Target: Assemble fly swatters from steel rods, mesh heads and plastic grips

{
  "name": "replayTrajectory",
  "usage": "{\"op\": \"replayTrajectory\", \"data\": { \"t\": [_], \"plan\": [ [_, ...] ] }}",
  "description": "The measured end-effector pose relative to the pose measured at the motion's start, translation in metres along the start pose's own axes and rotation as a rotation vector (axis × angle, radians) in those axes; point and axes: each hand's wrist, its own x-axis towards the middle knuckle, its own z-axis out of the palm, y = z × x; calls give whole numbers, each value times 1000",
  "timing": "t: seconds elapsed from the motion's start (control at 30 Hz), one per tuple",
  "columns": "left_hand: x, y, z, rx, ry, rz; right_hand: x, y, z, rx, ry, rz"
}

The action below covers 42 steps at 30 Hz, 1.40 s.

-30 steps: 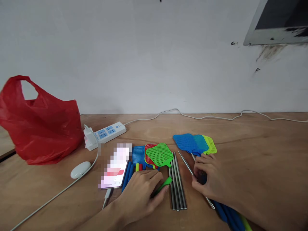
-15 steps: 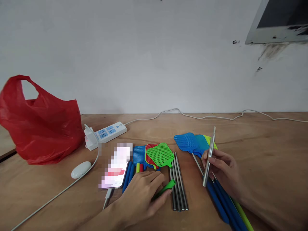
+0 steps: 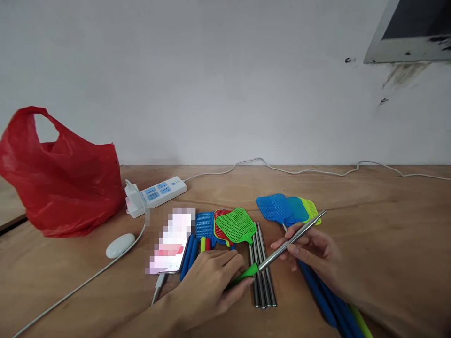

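Observation:
My left hand [image 3: 214, 281] is closed round a green handle grip [image 3: 246, 273], whose open end points up to the right. Between the fingers of my right hand [image 3: 313, 253] is a slanted metal rod [image 3: 292, 241]; its lower end meets the green grip's end. I cannot tell whether it has entered. Below it lie several loose metal rods [image 3: 264, 286] side by side. A green fly swatter head [image 3: 237, 225] overlaps red and blue ones, near loose blue grips [image 3: 188, 256]. Swatters with blue heads [image 3: 273, 207] and long blue handles [image 3: 327, 300] lie under my right hand.
A lit phone [image 3: 172, 241] on a cable lies left of the grips. Farther left are a white oval device [image 3: 120, 246], a power strip [image 3: 162, 191] and a red plastic bag [image 3: 66, 173]. A white cord [image 3: 303, 172] runs along the wall.
My right hand has turned the metal rod from nearly upright to slanted and brought its lower end left to the green grip. My left hand has stayed almost in place.

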Motion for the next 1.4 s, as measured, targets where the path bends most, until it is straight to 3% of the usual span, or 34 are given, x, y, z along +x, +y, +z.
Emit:
{"op": "replayTrajectory", "data": {
  "t": [0.4, 0.5, 0.8, 1.13, 1.3, 1.4],
  "plan": [
    [-2, -2, 2, 7, 41, 35, 2, 2, -1, -120, 56, -32],
    [-2, -2, 3, 1, 40, 17, 1, 3, -2, -154, 17, 4],
    [0, 5, -7, -110, -26, -102, 1, 0, 1, 179, 65, 70],
    [-5, 5, -1, 15, -208, -105, -2, -2, 5, 96, -124, 112],
    [-2, 6, -5, 15, -209, -107, 1, -6, 3, 171, 41, 75],
    [-1, 6, -6, 31, -199, -100, 0, -5, 2, 144, 6, 52]
  ]
}}
